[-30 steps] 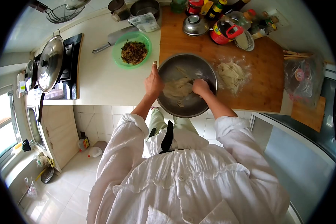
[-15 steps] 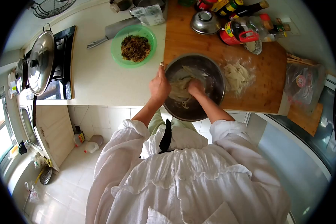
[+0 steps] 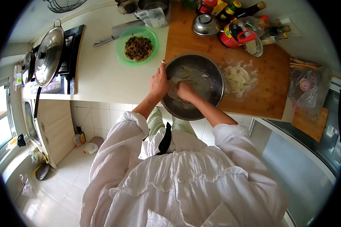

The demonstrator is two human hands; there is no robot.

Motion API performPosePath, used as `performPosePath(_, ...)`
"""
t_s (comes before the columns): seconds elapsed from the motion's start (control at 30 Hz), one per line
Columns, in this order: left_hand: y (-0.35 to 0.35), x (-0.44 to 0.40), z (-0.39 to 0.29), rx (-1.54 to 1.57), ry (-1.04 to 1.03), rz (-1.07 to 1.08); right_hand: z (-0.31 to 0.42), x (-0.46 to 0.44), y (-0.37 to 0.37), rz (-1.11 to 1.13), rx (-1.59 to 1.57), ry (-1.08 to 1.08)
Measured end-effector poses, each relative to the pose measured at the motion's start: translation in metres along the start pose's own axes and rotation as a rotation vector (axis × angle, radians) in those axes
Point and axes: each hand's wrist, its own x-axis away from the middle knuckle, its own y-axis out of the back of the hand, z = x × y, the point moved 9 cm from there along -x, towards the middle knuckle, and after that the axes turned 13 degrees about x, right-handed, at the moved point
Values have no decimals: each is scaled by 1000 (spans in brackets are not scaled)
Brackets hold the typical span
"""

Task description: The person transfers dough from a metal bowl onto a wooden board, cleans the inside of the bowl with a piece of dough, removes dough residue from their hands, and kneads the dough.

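Note:
A large metal bowl [image 3: 212, 99] sits at the counter's front edge, partly over the wooden board. My left hand [image 3: 160, 82] grips its left rim, steadying it from outside. Inside, my right hand [image 3: 185, 90] is closed low against the left wall, with pale dough strips [image 3: 185, 72] around and beneath it. Its fingertips are partly hidden. To the right of the bowl, a floured pile of flat noodle strips [image 3: 238, 80] lies on the wooden board [image 3: 267, 90].
Left of the bowl stands a green plate [image 3: 154, 41] of shredded dark food, with a cleaver [image 3: 119, 31] behind it. An upturned metal bowl [image 3: 205, 26] and several bottles, including a red-labelled jug [image 3: 233, 34], crowd the back right. A stove [image 3: 74, 45] is at far left.
My right hand has moved left inside the bowl, towards its left wall, and fewer pale strips show there. My left hand stays on the rim. The whole view has shifted slightly.

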Motion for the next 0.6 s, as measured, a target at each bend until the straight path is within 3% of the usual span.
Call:
performPosePath(0.1, 1, 3, -5, -58, 5, 37, 10, 50, 28, 156, 209, 120)
performPosePath(0.2, 4, 5, -9, -41, 11, 21, -4, 79, 82, 135, 347, 59)
performPosePath(0.33, -3, 3, -4, -88, 64, 36, -59, 70, 63, 41, 305, -5)
performPosePath(0.4, -1, 2, -3, -54, 45, -14, -99, 64, 6, 414, 55, -249)
performPosePath(0.43, -1, 2, -5, -59, 38, -12, -97, 60, 0, 409, 48, -251)
performPosePath(0.5, 1, 5, -7, -40, 18, -38, -95, 58, -26, 468, -244, -491)
performPosePath(0.6, 0, 4, -1, -39, -10, -92, -68, 48, -26, 340, -292, -495)
